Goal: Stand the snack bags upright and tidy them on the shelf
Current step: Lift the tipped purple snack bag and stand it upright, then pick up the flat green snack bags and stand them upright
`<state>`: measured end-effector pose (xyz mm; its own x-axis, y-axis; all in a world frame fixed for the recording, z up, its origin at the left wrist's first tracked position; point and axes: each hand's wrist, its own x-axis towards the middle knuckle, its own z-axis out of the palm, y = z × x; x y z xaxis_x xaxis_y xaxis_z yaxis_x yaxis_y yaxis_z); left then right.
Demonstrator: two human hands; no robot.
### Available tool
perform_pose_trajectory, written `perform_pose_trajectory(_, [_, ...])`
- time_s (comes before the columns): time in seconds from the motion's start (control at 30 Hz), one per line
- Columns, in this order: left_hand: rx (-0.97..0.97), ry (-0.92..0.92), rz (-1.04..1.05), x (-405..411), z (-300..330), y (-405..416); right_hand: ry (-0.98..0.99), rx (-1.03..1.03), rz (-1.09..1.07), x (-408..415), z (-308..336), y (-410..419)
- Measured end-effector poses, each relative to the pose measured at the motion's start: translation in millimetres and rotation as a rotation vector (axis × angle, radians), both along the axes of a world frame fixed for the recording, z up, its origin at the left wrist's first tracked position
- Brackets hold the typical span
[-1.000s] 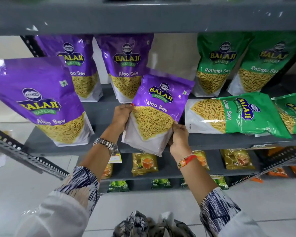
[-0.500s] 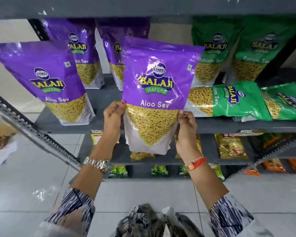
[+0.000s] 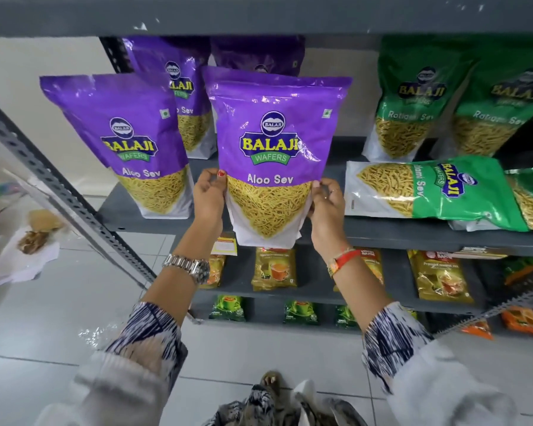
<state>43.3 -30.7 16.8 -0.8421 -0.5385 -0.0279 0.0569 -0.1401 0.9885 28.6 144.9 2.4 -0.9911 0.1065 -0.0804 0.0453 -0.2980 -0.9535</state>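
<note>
Item: left hand [image 3: 208, 198], clamped on the lower left edge of the purple Aloo Sev bag [image 3: 273, 155], thumb on the front face; right hand [image 3: 328, 204], gripping the lower right edge likewise. The bag is held upright between the two hands, its base overhanging the front lip of the grey shelf [image 3: 413, 232] (whether it touches the board cannot be told). Left of the left hand: a second purple bag [image 3: 126, 146], standing, near the front edge. Behind the held bag: two more purple bags, upright, partly hidden. Right of the right hand: a green Ratlami Sev bag [image 3: 428, 192] lying flat on its side, another beyond it, two green ones upright behind. Risk: released this far forward, the bag likely tips off the lip. Risk: pushed back carelessly, it may knock over the rear bags.
</note>
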Motion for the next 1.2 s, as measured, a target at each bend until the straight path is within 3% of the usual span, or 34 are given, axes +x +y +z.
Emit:
perform_pose_trajectory(0.47, [0.151, -0.066, 0.16, -57, -9, -41, 0.006, -0.055, 0.067, -56, -3, -63])
perform_pose_trajectory(0.6, [0.174, 0.027, 0.204, -54, -4, -24, 0.009, -0.035, 0.062, -55, -6, -65])
perform_pose_trajectory(0.7, [0.084, 0.036, 0.227, -45, 1, -2, 0.012, -0.005, 0.067, -52, -9, -62])
perform_pose_trajectory(0.8, [0.026, 0.156, 0.242, -37, -8, 16, 0.014, 0.031, 0.031, -44, -15, -53])
perform_pose_trajectory(0.87, [-0.112, 0.225, 0.274, -30, -17, 30, -0.016, 0.004, -0.096, -38, -22, -39])
perform_pose_trajectory(0.97, [-0.372, 0.383, 0.304, -22, -26, 60, -0.092, -0.206, -0.374, -28, -32, -6])
perform_pose_trajectory(1.07, [-0.597, 0.516, 0.145, -26, -32, 93, -0.204, -0.356, -0.613, -25, -38, 32])
perform_pose_trajectory(1.2, [-0.662, 0.564, -0.178, -57, -26, 139, -0.298, -0.357, -0.766, -36, -43, 80])
